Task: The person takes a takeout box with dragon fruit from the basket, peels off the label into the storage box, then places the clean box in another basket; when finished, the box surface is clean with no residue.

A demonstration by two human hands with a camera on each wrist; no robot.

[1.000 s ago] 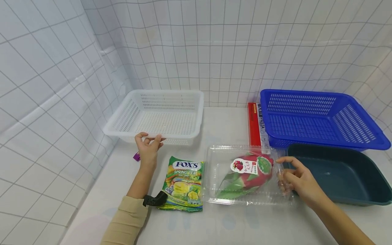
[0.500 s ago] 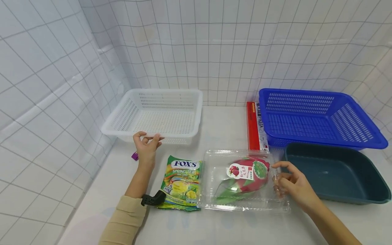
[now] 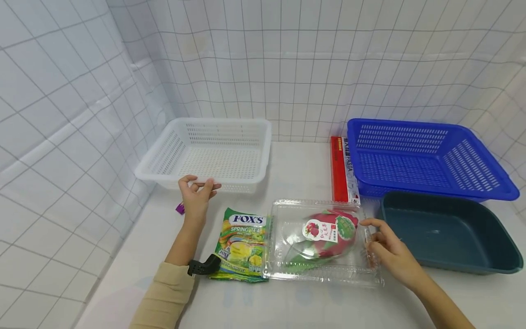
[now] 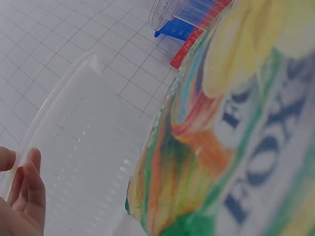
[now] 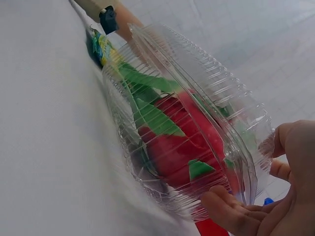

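Observation:
My left hand (image 3: 195, 199) pinches the near rim of a white slotted basket (image 3: 223, 164) in the head view. Below its wrist lies a green-and-yellow bag of Fox's Spring Tea candy (image 3: 242, 244), which fills much of the left wrist view. To the bag's right is a clear plastic clamshell box (image 3: 283, 228) with a red and green dragon fruit (image 3: 328, 246) inside and a label on its lid. The right hand (image 3: 390, 251) grips the box's right end; the right wrist view shows thumb and fingers (image 5: 224, 206) on its edge. The box's left edge meets the candy bag.
A blue slotted basket (image 3: 411, 176) stands at the back right, with a dark green tub (image 3: 456, 237) in front. Beside the blue basket lies a red pasta box (image 3: 339, 171). A small purple packet (image 3: 180, 208) sits below the white basket's left side.
My right hand has shifted the clamshell box slightly left and nearer, up against the candy bag. The left hand keeps its hold on the white basket's rim.

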